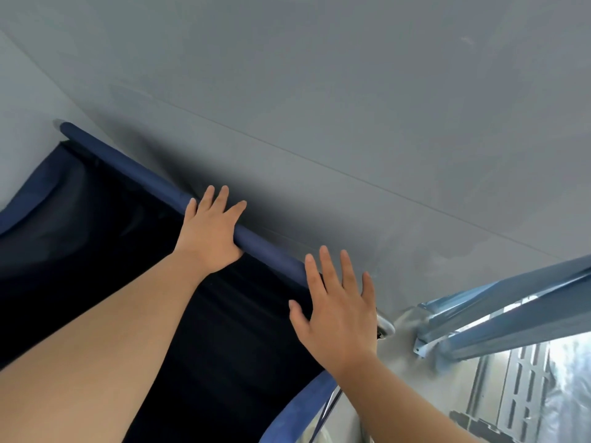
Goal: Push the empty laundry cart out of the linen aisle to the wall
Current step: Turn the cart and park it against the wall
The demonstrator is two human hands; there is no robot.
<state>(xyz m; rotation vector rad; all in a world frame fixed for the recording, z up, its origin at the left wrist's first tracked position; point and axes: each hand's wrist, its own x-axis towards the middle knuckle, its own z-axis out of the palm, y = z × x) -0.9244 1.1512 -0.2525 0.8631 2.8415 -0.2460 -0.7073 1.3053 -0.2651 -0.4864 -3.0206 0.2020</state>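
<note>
The laundry cart is a dark blue fabric bin with a padded blue top rail [134, 169] running from upper left to lower right; its dark inside [121, 244] looks empty. The rail lies close against a grey wall [319, 91]. My left hand [212, 230] rests flat on the rail, fingers spread over its far side, thumb under it. My right hand [340, 310] is spread open over the rail's right end, and I cannot tell whether it touches the rail.
A blue and silver metal shelving frame [511, 308] with slotted uprights stands at the lower right, close to the cart's corner. A pale wall section [22, 123] meets the grey wall at the left.
</note>
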